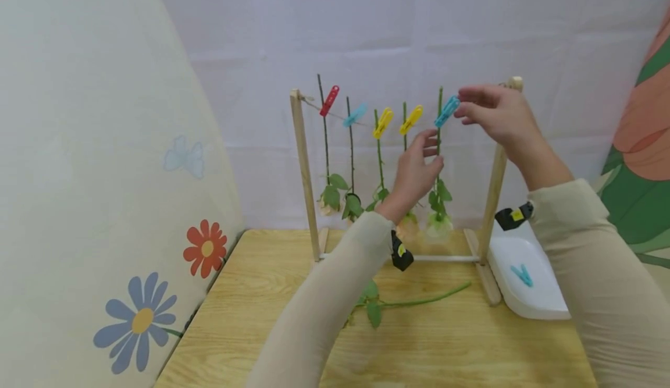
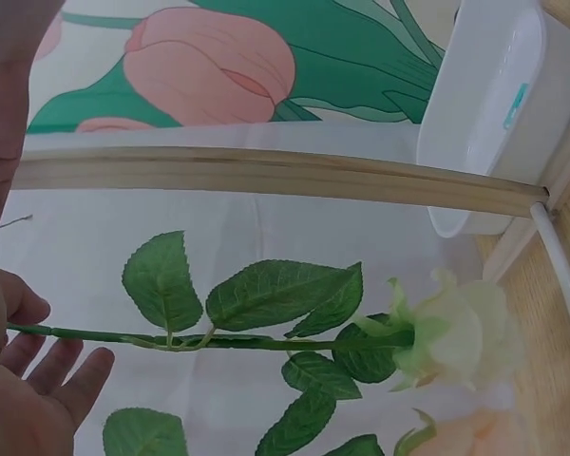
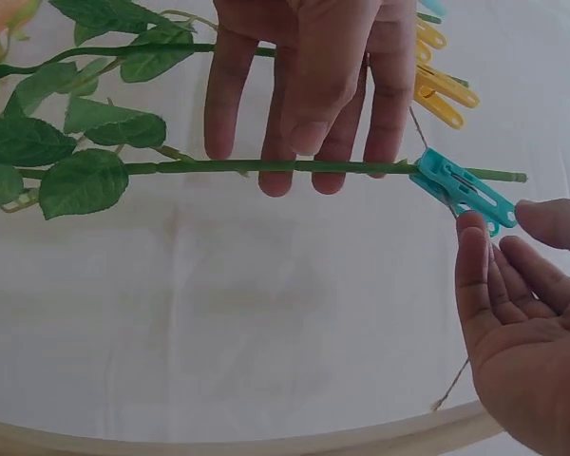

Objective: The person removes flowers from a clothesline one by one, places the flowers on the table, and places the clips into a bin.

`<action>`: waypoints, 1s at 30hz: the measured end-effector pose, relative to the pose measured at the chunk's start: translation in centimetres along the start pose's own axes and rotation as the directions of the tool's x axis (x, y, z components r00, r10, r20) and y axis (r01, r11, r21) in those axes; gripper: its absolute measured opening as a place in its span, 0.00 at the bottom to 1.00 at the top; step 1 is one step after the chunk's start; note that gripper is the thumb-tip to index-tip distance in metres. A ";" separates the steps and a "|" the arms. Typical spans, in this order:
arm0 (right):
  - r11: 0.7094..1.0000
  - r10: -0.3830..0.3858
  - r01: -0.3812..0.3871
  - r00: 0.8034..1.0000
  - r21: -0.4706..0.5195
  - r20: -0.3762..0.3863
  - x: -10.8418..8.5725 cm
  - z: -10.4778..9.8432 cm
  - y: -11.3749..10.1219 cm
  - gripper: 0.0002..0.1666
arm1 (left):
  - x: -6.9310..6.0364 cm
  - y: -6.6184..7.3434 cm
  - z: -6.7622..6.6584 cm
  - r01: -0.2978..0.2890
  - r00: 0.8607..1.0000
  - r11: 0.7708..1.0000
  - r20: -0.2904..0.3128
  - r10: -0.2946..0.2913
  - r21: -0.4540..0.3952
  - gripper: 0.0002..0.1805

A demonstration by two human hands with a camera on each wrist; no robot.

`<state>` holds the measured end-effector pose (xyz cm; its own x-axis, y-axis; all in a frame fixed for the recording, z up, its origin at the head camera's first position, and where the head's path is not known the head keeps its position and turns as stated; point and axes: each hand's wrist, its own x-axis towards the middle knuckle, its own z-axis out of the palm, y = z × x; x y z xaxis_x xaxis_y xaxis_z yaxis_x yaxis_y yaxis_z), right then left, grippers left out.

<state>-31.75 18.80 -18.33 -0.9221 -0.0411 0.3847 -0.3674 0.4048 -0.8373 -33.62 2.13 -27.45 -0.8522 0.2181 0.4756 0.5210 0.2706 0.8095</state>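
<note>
The teal peg (image 1: 447, 112) sits high on the right-hand rose's stem (image 3: 190, 166), below its cut end and at the string (image 3: 453, 385). Its jaws meet the stem and its handles point up and out to the right, so the peg's long axis slants across the upright stem. The right hand (image 1: 497, 114) is the nearer one, at the handle end: thumb on one side, fingertips on the other, spread a little apart. I can't tell whether they press the handles.

The left hand (image 1: 417, 170) is lower, beside the stem, its fingers loosely straight behind it and the thumb apart from them, no tight grip. Leaves hang below that hand, then the pale bloom (image 1: 438, 227), head down.

Further left along the string come two yellow pegs (image 1: 384, 123), a blue peg (image 1: 356, 115) and a red peg (image 1: 330, 100), each by a stem. The wooden frame (image 1: 303, 167) stands on the table (image 1: 246, 318). In front lies a loose stem (image 1: 429, 301), partly behind the left sleeve; to the right, a white tray (image 1: 544, 311) holds a spare peg (image 1: 521, 275).
</note>
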 end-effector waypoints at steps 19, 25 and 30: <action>0.999 -0.013 0.013 1.000 0.033 -0.003 0.0 0.6 0.0 0.28 | -0.2 -0.1 -0.1 -0.100 0.994 0.995 -0.042 0.100 -0.007 0.26; 0.993 -0.012 0.014 1.000 0.115 -0.016 0.1 0.9 0.2 0.27 | -0.2 -0.3 -0.3 -0.117 0.993 0.993 -0.032 0.116 -0.026 0.26; 0.988 0.006 0.005 0.998 0.155 -0.070 0.0 1.3 0.3 0.15 | -0.4 -0.2 -0.4 -0.140 0.989 0.990 -0.046 0.140 0.002 0.25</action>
<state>-32.05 17.73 -19.04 -0.9137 0.0250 0.4056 -0.3861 0.2579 -0.8857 -33.42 1.58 -27.68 -0.7721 0.2103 0.5997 0.6355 0.2391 0.7342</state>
